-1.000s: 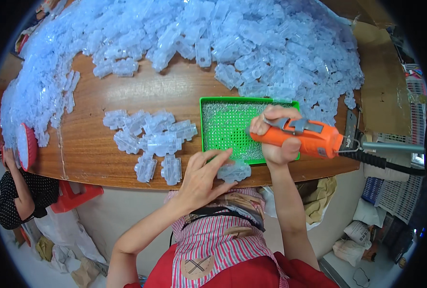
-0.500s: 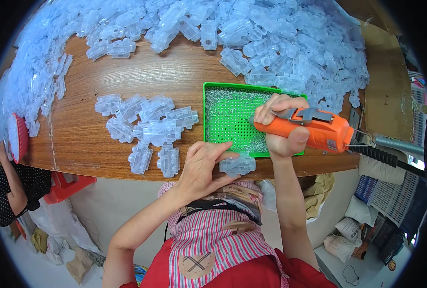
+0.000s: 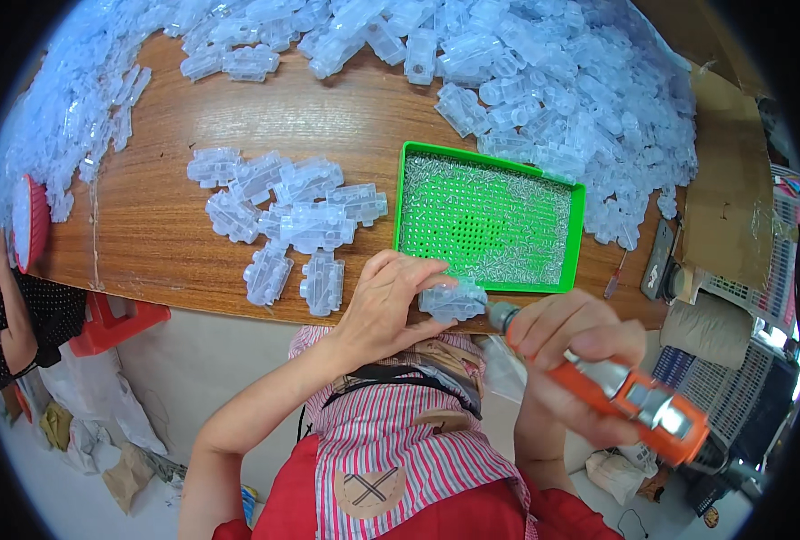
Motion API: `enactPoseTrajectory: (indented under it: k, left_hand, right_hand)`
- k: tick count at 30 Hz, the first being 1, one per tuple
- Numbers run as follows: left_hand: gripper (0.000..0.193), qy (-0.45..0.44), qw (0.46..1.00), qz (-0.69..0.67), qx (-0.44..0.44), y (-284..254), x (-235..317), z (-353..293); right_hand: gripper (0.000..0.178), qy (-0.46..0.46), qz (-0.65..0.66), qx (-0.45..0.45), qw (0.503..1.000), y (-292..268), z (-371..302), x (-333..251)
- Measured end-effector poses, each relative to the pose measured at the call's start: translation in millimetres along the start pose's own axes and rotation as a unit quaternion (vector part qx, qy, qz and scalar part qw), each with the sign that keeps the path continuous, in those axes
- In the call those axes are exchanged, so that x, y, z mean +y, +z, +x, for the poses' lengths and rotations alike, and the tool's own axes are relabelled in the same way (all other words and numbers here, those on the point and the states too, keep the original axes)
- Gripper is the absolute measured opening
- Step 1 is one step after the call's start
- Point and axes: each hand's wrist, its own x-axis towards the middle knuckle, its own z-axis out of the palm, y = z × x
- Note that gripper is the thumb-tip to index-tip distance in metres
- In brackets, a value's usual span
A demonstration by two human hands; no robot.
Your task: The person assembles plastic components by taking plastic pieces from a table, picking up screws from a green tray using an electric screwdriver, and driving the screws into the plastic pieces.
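At the table's front edge, my left hand (image 3: 389, 304) grips a clear plastic housing (image 3: 454, 301), fingers closed round its left end. My right hand (image 3: 573, 355) is wrapped round an orange electric screwdriver (image 3: 652, 414), held tilted with its nose toward the housing's right end. The tip looks very close to that end; contact is unclear. Just behind the housing lies a green perforated tray (image 3: 578, 236) holding many small silver screws (image 3: 548, 211). Left of the tray, several similar clear housings (image 3: 314, 225) lie grouped on the wooden table (image 3: 152, 247).
Large heaps of clear plastic parts (image 3: 544, 99) cover the back and left of the table. A small screwdriver (image 3: 615, 275) and a dark phone-like object (image 3: 657, 259) lie at the right. Another person's arm (image 3: 13, 315) is beside a red basket (image 3: 35, 223) at far left.
My right hand has brought the electric screwdriver from over the tray toward me, to the right end of the housing. My left hand stays on the housing; the view has shifted slightly.
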Motion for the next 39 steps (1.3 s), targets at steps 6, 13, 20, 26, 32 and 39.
enactPoseTrajectory:
  k: [6,13,20,26,32,39]
  left_hand:
    - [0.068,0.017,0.999,-0.020,0.031,4,-3,0]
    - [0.068,0.027,0.998,-0.022,0.047,6,-4,-4]
    - [0.064,0.016,0.999,-0.041,0.029,3,-2,-2]
    - [0.056,0.024,0.996,-0.075,0.035,5,-4,-3]
    - [0.061,0.032,0.995,-0.072,0.053,7,-3,-2]
    - [0.064,0.003,0.996,0.005,0.093,-41,22,7]
  right_hand:
    - [0.075,-0.043,-0.073,-0.045,0.995,5,-7,10]
    - [0.074,-0.003,-0.054,-0.050,0.997,7,-11,19]
    - [0.076,-0.039,-0.058,-0.077,0.995,13,-10,30]
    - [0.073,-0.018,-0.052,-0.076,0.996,18,-10,30]
    - [0.073,0.006,-0.064,-0.075,0.995,20,-9,24]
    - [0.070,-0.028,0.060,0.029,0.997,3,20,-7]
